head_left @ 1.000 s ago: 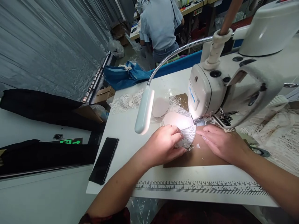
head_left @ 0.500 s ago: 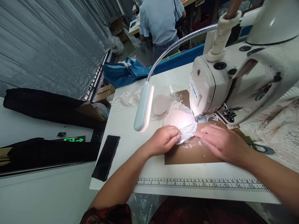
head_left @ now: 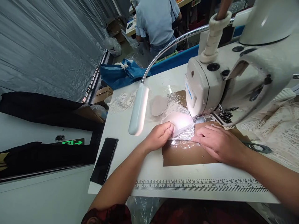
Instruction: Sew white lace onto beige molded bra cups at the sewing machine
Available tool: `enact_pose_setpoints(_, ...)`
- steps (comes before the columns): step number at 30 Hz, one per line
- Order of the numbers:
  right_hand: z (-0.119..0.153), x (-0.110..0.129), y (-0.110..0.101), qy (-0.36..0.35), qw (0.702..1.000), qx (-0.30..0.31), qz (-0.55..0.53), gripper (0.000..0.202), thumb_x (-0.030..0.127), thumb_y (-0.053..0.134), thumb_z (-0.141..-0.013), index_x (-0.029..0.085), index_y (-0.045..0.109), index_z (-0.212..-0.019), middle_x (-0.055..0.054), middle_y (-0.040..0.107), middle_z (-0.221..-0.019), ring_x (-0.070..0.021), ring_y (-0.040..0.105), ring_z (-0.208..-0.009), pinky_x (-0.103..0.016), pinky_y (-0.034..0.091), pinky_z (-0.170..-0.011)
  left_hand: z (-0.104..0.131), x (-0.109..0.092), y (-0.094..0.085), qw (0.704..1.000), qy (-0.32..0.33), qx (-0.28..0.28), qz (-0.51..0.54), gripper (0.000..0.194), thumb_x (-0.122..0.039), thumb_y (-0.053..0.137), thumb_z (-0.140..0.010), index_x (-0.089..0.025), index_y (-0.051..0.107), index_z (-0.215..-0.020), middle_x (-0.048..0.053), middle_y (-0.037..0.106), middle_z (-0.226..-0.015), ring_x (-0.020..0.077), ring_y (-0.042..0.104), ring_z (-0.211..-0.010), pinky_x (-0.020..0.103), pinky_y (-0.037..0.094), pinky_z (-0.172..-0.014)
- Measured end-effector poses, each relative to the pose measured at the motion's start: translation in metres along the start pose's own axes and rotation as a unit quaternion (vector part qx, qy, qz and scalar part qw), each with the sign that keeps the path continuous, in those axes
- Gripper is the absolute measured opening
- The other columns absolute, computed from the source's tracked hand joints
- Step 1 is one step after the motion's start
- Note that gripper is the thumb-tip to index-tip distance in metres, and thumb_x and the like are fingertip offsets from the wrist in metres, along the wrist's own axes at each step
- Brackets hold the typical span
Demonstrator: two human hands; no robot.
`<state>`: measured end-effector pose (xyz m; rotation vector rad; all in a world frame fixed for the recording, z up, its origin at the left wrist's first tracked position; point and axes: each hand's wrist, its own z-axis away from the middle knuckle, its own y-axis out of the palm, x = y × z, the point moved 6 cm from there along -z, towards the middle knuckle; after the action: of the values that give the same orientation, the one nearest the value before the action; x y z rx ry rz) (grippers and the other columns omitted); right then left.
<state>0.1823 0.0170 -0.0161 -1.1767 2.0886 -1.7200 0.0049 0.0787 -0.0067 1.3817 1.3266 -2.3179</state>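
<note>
White lace fabric (head_left: 187, 133) lies over the lower edge of a pale pink oval pad (head_left: 178, 120), under the needle end of a sewing machine (head_left: 198, 90). My left hand (head_left: 160, 136) is closed, thumb and forefinger pinching the lace and pad edge at their left side. Close to the needle, my right hand (head_left: 217, 143) has its thumb and forefinger pinched on the lace's right edge, with the other fingers curled over a brown board (head_left: 187, 157). The sewing spot itself is partly hidden by the machine head.
A lamp (head_left: 138, 109) on a bendy neck hangs left of the machine. Another pale oval pad (head_left: 159, 105) and lace pieces (head_left: 120, 102) lie behind. A phone (head_left: 104, 161) rests at left; scissors (head_left: 258, 147) and lace cloth (head_left: 277, 124) at right. A person (head_left: 156, 23) sits ahead.
My left hand has shifted left along the fabric, and more of the lace and pad now shows spread between my hands. My right hand stays by the needle. The whole view has shifted slightly.
</note>
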Motion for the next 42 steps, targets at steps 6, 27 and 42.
enact_pose_setpoints(6, 0.000, -0.007, -0.004, 0.050, 0.993, -0.045, 0.099, 0.037, 0.004, 0.043, -0.086, 0.018, 0.066, -0.111, -0.006, 0.067, -0.099, -0.0183, 0.056, -0.087, -0.030, 0.035, -0.066, 0.010, -0.030, -0.001, 0.990, 0.064, 0.077, -0.103, 0.023, -0.038, 0.051, -0.095, -0.017, 0.060, -0.091, 0.002, 0.063, -0.083, 0.0132, 0.056, -0.072, 0.023, 0.045, -0.064)
enact_pose_setpoints(27, 0.002, 0.000, -0.011, 0.054, 0.983, -0.050, 0.171, 0.037, 0.002, 0.048, -0.077, 0.018, 0.071, -0.101, -0.005, 0.063, -0.078, -0.0188, 0.055, -0.077, -0.032, 0.022, -0.058, -0.014, -0.036, 0.031, 0.911, 0.270, 0.000, -0.311, 0.045, -0.037, 0.042, -0.097, -0.010, 0.061, -0.127, 0.012, 0.057, -0.139, 0.0286, 0.056, -0.113, 0.046, 0.045, -0.095)
enact_pose_setpoints(42, 0.011, -0.017, -0.003, 0.102, 0.979, -0.025, 0.172, 0.045, 0.008, 0.046, -0.083, 0.024, 0.063, -0.121, -0.005, 0.068, -0.092, -0.0186, 0.053, -0.074, -0.032, 0.031, -0.064, -0.010, -0.034, 0.023, 0.943, 0.274, -0.007, -0.190, 0.043, -0.044, 0.047, -0.094, -0.013, 0.067, -0.117, 0.012, 0.065, -0.128, 0.0283, 0.057, -0.116, 0.046, 0.042, -0.101)
